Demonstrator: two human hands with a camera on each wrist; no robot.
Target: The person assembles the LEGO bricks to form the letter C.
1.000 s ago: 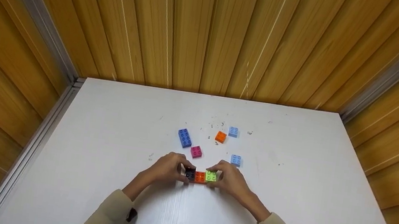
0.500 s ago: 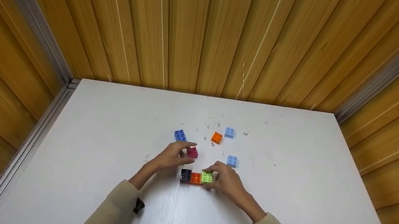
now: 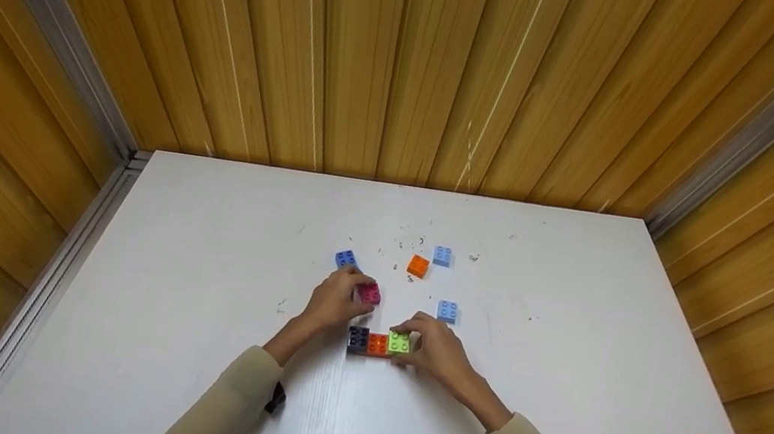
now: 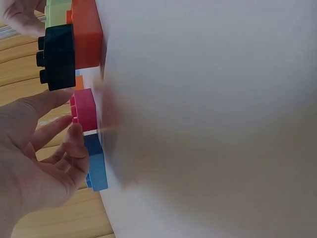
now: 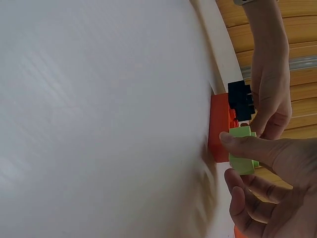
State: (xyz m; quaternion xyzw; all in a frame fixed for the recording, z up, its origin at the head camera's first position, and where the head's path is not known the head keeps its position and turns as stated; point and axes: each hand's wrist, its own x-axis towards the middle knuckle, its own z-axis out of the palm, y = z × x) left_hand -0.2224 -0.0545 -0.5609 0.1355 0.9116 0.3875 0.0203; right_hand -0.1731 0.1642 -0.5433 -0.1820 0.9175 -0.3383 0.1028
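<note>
My left hand reaches over the pink brick, thumb and index finger at its opposite sides. In the left wrist view that pink brick stands on the table. My right hand pinches the light green brick, which sits on the right end of a red brick. On the red brick's left end is a black brick; red studs show between the two. The right wrist view has the thumb on one side of the light green brick, with other fingers partly curled below.
Behind the left hand lies a blue brick, partly hidden by it. An orange brick and a light blue brick are farther back. Another light blue brick is just beyond the right hand. Wood-look walls enclose the white table.
My left hand has let go of the black brick and moved forward to the pink one, its fingers drawing closer round it. The right hand stays at the light green brick.
</note>
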